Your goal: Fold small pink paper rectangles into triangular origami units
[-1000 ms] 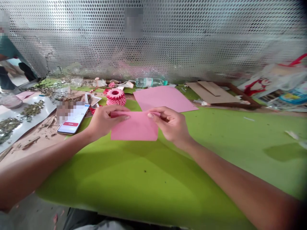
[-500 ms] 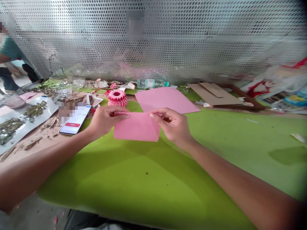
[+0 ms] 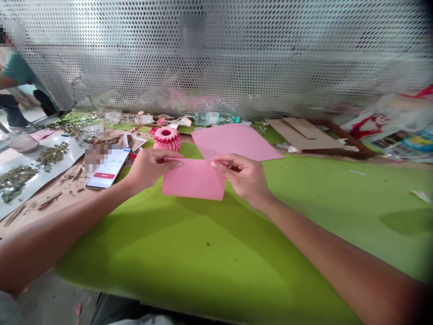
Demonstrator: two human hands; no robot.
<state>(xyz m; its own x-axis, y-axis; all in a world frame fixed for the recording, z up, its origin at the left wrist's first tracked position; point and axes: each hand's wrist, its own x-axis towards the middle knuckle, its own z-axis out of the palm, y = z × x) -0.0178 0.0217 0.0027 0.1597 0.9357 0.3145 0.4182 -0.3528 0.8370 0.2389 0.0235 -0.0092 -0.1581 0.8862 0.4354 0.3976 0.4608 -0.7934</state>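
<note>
Both hands pinch the top edge of a small pink sheet of paper (image 3: 193, 181), which hangs above the green tabletop (image 3: 189, 266). My left hand (image 3: 149, 169) grips its upper left, thumb in front and fingers behind. At the upper right, my right hand (image 3: 244, 177) holds it between thumb and fingers. The lower right corner of the paper curls slightly. Behind the hands lies a larger pink sheet (image 3: 237, 141). A ring-shaped stack of folded pink paper (image 3: 167, 139) stands just beyond my left hand.
Left of my left hand lies a phone (image 3: 108, 168) with a lit screen. Dried leaves rest on a white sheet (image 3: 72, 158). A plastic bottle (image 3: 216, 118) lies near the perforated metal wall (image 3: 216, 67). Brown cardboard (image 3: 301, 134) sits back right; a person (image 3: 20, 81) is far left.
The view has shifted very slightly. Both hands keep their pinch on the small pink sheet, almost in the same place.
</note>
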